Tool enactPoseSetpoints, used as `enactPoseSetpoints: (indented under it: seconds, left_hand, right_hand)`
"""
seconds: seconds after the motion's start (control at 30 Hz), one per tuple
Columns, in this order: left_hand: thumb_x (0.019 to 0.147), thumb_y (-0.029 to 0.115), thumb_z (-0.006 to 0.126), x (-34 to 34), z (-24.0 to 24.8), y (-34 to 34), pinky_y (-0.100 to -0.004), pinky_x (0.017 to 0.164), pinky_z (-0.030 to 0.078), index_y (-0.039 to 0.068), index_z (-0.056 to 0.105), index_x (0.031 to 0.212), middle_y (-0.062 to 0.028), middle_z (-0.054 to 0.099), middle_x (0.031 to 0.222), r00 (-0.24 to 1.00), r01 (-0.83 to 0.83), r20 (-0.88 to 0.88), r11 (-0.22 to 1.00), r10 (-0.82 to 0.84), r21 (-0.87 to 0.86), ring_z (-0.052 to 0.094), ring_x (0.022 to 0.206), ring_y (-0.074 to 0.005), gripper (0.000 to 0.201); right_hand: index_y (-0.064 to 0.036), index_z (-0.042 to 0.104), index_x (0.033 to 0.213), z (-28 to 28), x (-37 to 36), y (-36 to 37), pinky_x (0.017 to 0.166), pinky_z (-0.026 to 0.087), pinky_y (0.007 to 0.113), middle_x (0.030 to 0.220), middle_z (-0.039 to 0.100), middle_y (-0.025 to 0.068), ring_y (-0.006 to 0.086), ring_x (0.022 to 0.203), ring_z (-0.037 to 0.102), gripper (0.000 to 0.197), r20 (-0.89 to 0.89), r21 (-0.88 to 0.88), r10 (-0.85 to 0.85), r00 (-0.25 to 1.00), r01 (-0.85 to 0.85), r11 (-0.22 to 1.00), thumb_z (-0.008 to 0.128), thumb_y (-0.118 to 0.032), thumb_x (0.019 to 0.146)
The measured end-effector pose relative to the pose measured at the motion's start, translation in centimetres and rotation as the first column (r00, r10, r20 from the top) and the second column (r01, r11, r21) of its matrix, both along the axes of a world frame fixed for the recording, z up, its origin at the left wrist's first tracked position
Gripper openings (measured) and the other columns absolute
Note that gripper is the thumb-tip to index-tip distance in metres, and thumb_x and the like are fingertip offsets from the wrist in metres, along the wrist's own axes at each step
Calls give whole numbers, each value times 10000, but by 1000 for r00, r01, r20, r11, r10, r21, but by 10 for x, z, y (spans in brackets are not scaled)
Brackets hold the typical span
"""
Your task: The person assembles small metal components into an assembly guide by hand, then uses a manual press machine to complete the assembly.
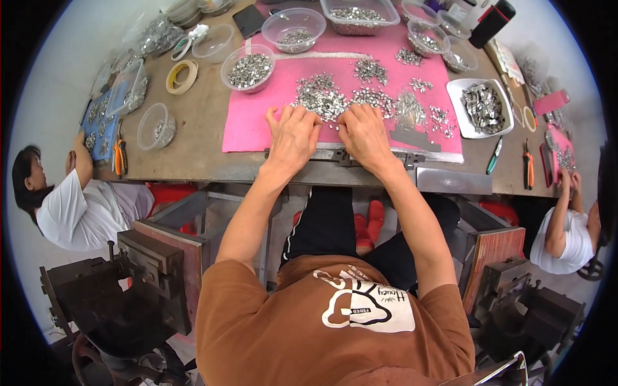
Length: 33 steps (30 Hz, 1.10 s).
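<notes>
Both my hands are over the front part of a pink mat [244, 132], just short of a heap of small shiny metal pieces [318, 96]. My left hand [293, 136] has its fingers curled down, with thumb and fingertips together at the heap's near edge. A short gap away, my right hand [365, 136] is bent the same way, fingertips pinched low. Whatever lies between the fingertips is hidden or too small to name. Under my wrists a long metal bar fixture [328, 156] runs along the table edge. Right of the heap lie thin metal strips [410, 110].
Clear plastic bowls [248, 69] of metal pieces stand behind. A white square dish [479, 108] sits to the right, near orange-handled pliers [528, 165]. Tape rolls [182, 77] lie at left. One person [71, 199] works at left, another [566, 225] at right.
</notes>
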State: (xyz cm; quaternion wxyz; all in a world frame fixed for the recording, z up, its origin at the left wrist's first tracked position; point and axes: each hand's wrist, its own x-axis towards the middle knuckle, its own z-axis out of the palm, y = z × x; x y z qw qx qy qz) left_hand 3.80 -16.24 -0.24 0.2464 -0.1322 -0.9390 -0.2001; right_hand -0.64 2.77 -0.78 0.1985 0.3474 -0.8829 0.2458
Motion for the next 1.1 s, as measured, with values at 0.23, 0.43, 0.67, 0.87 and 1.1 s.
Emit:
enactPoseSetpoints:
  seconds: [0.23,0.43,0.67,0.87,1.1]
  left_hand:
    - [843,91,743,19,11,41,-424,969,353,87,680,915,-27,643,899,969,248,-32,942,-247,227,604,896,-225,96]
    - [819,71,749,21,-2,59,-413,932,381,75,659,899,-41,617,902,944,325,-37,909,-327,260,584,882,-236,120]
    - [808,66,759,25,-4,65,-420,958,386,79,671,909,-32,625,900,959,283,-79,938,-273,198,589,877,-229,135]
    - [818,80,759,26,0,68,-473,1026,362,93,668,913,-21,620,893,965,259,-75,954,-250,149,593,882,-224,132]
    - [832,100,747,25,-1,68,-499,1062,325,98,666,903,-13,606,881,972,231,5,953,-236,195,597,878,-220,107]
  right_hand:
    - [-53,628,845,9,-4,43,810,419,413,819,597,79,279,809,590,94,22,-86,-3,1000,5,996,717,-70,820]
    - [-53,657,882,13,6,69,801,411,408,822,588,74,268,811,586,70,82,-20,23,996,-22,1000,715,-70,848]
    - [-47,648,876,13,8,67,778,415,399,816,576,75,273,815,587,75,102,-68,44,994,-38,997,715,-45,841]
    - [-42,631,893,10,5,68,759,422,388,827,577,83,279,788,580,92,127,-86,52,991,-41,995,702,-17,840]
    - [-36,593,930,21,33,73,783,412,405,869,581,98,299,826,574,119,246,-185,88,965,-42,982,689,-22,861]
